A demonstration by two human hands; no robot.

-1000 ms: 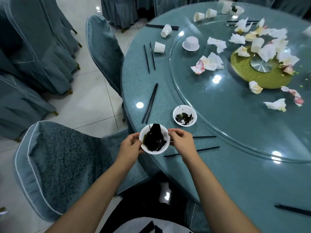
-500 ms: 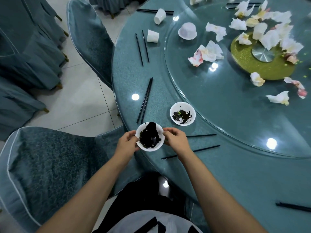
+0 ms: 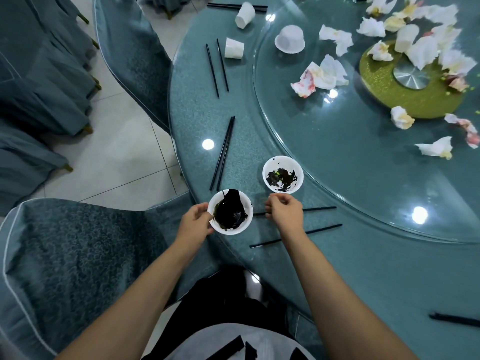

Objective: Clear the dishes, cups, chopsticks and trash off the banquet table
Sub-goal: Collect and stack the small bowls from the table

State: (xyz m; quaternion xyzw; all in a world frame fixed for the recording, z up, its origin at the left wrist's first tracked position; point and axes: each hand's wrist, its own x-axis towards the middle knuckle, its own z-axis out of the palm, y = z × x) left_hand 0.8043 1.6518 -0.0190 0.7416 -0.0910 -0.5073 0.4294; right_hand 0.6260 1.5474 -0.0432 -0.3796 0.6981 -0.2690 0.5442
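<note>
Two bowls close by: your left hand (image 3: 195, 222) grips the full bowl (image 3: 230, 212) by its rim, your right hand (image 3: 285, 211) hangs loosely curled and empty, nearest the second bowl (image 3: 283, 174) just beyond it.

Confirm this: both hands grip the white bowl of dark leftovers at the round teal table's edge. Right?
Not quite. In the head view only the left hand grips the white bowl of dark leftovers at the round teal table's edge; the right hand is off it, beside it.
</note>
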